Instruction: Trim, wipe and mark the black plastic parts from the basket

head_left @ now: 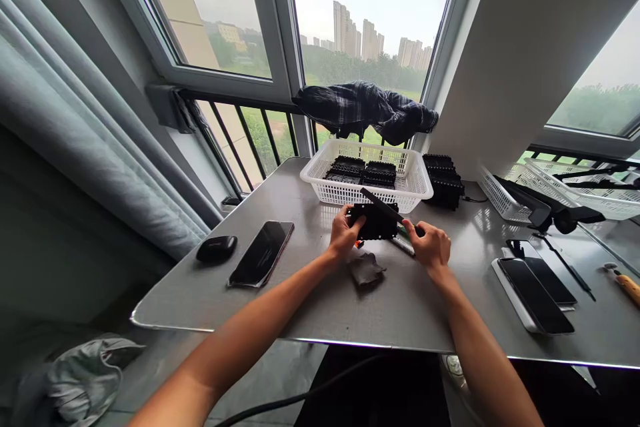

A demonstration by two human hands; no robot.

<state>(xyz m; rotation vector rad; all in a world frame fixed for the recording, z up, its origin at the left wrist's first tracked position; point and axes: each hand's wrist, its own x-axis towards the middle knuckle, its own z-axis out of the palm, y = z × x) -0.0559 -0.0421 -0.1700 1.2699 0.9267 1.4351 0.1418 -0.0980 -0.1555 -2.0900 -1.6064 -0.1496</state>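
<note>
My left hand [344, 235] grips a flat black plastic part [376, 227] with small teeth along its edges, thumb on its face. In my right hand [430, 243] is a long, flat black file [383, 205], slanting across the upper part of the plastic piece. Whether the file touches its surface, I cannot tell. Below the hands, a crumpled grey scrap [367, 268] lies on the metal table [310, 310]. Partly hidden beneath the black part are a slim silver-and-green item [404, 247] and something small and orange.
Behind the hands stands a white basket [367, 197] holding several black parts; more are stacked [443, 180] to its right. A phone [263, 253] and black case [217, 249] lie left. Further phones [536, 295], a thin tool [565, 265] and white baskets [505, 197] occupy the right.
</note>
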